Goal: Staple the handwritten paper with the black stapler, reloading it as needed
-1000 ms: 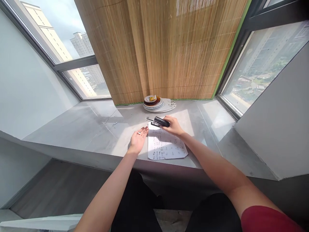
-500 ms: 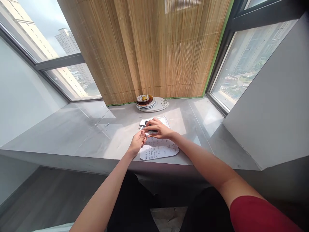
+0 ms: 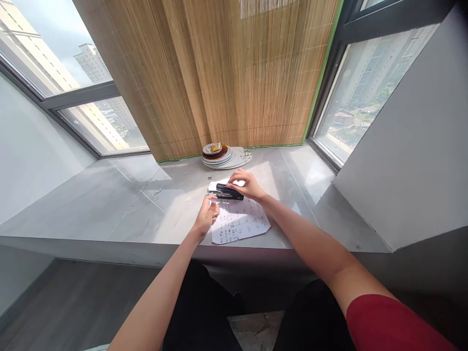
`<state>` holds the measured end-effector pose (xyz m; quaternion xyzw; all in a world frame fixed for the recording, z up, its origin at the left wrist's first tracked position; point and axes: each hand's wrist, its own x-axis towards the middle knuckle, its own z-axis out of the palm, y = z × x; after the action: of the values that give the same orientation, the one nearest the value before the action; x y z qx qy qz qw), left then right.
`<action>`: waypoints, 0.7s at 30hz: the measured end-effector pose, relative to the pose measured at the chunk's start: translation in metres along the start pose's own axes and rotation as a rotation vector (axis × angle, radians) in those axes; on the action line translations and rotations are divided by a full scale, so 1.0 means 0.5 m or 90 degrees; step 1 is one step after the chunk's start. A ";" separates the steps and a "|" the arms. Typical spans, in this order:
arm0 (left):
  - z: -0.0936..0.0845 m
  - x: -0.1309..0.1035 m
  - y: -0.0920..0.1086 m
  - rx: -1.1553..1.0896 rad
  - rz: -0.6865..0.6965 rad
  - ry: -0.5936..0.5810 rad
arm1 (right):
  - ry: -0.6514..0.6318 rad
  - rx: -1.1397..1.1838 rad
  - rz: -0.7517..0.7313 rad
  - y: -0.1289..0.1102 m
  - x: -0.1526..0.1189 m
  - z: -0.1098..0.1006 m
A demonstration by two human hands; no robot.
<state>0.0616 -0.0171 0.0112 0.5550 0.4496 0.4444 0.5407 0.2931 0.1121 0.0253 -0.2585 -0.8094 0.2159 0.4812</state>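
1. Across the window ledge point(image 3: 175, 204), my sheet point(image 3: 241, 222) lies near the edge.
2. My right hand point(image 3: 247, 185) pinches the stapler point(image 3: 234, 194) from above; my left hand point(image 3: 207, 216), fingers curled, is nearer its left end, grip unclear.
3. The stapler lies crosswise between my hands, over the sheet's far part.

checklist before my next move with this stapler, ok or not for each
1. Right hand at the stapler: ok
2. Left fingers gripping its metal front end: cannot tell, they are right by it
3. Staples loaded inside: cannot tell, too small to see
4. Paper free of the stapler: not ok, it lies over the far part
5. Stacked plates apart from both hands: ok
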 end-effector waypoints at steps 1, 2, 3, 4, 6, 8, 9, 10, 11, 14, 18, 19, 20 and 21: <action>0.000 0.000 0.001 0.001 -0.001 0.012 | 0.065 -0.061 0.087 0.018 0.000 -0.026; 0.001 0.000 0.003 0.000 -0.001 0.018 | 0.117 -0.133 0.185 0.037 -0.001 -0.053; 0.001 0.000 0.004 -0.003 0.001 0.022 | 0.150 -0.211 0.289 0.057 -0.005 -0.080; 0.002 0.002 0.005 -0.007 0.005 0.027 | 0.183 -0.276 0.386 0.076 -0.011 -0.106; 0.003 0.005 0.007 -0.014 0.012 0.034 | 0.194 -0.315 0.535 0.110 -0.027 -0.145; 0.005 0.006 0.008 -0.016 0.013 0.035 | 0.205 -0.314 0.600 0.132 -0.042 -0.165; 0.006 0.006 0.009 -0.016 0.012 0.033 | 0.212 -0.314 0.611 0.138 -0.047 -0.168; 0.008 0.004 0.009 -0.016 0.012 0.029 | 0.221 -0.319 0.617 0.143 -0.051 -0.168; 0.011 0.001 0.008 -0.018 0.016 0.027 | 0.231 -0.327 0.621 0.145 -0.053 -0.167; 0.019 -0.009 0.006 -0.014 0.060 0.047 | 0.258 -0.347 0.633 0.148 -0.055 -0.160; -0.004 0.016 0.020 0.040 0.161 0.171 | 0.257 -0.333 0.616 0.149 -0.054 -0.159; -0.021 0.036 0.027 0.068 0.180 0.211 | 0.257 -0.330 0.610 0.149 -0.054 -0.159; -0.042 0.063 0.036 0.110 0.194 0.244 | 0.257 -0.330 0.607 0.150 -0.054 -0.158; -0.066 0.096 0.044 0.172 0.203 0.272 | 0.257 -0.335 0.606 0.151 -0.053 -0.157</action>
<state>0.0393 0.0363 0.0341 0.5794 0.5153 0.5669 0.2782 0.3898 0.1616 -0.0026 -0.7411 -0.5223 0.1466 0.3956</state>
